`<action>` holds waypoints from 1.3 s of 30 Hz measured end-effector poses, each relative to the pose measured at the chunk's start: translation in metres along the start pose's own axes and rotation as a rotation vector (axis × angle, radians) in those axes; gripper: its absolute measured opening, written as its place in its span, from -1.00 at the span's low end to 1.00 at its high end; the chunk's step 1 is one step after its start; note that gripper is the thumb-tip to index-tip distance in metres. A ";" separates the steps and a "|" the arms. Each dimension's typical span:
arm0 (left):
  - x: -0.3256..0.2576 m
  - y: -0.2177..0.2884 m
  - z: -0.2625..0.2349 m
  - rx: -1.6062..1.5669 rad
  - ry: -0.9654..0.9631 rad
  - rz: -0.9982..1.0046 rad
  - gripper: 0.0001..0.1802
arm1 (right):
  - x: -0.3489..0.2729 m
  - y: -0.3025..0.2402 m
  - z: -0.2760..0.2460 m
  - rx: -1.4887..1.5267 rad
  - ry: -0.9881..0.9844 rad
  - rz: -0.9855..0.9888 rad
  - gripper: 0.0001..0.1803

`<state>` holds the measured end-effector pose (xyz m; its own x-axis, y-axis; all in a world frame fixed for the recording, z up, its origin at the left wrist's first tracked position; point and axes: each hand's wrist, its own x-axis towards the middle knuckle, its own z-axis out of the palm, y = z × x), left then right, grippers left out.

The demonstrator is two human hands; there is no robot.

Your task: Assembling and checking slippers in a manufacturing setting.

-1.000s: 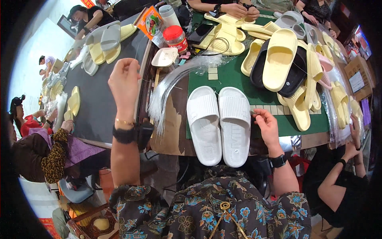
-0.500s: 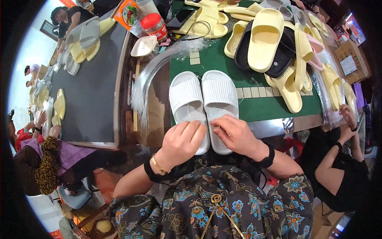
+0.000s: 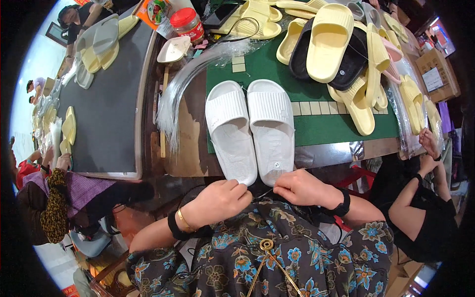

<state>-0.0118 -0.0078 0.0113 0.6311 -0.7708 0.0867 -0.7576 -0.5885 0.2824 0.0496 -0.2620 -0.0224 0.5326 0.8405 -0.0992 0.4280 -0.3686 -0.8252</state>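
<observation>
A pair of white slide slippers lies side by side, toes pointing away from me: the left slipper (image 3: 229, 133) and the right slipper (image 3: 270, 131). Both have ribbed straps, and a small round sticker sits on the right one's heel. My left hand (image 3: 223, 200) is closed in a pinch just below the left heel. Beside the right heel, my right hand (image 3: 304, 188) is also closed, thumb against the fingers. A faint thin line shows between the two hands, but I cannot make out what they hold. Clear thin plastic strands (image 3: 184, 94) lie bundled to the left of the slippers.
Yellow slippers (image 3: 330, 44) are heaped on a black pair at the back right of the green mat (image 3: 316, 133). A red-lidded jar (image 3: 187, 25) and a white dish (image 3: 174, 50) stand at the back left. Other people sit at both sides; a dark table (image 3: 106, 128) is left.
Both hands have drawn back toward me from over the slippers' footbeds to their heel ends, uncovering the insoles. The hands have moved slightly further apart.
</observation>
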 end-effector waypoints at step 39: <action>0.032 -0.074 0.039 0.223 0.435 -0.329 -0.62 | 0.042 0.035 -0.027 -0.025 0.451 0.044 -0.57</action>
<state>0.0577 0.0012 -0.0437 0.8138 -0.3957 0.4256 -0.4971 -0.8534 0.1571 0.1066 -0.2507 -0.0406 0.8133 0.5688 0.1227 0.4121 -0.4141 -0.8116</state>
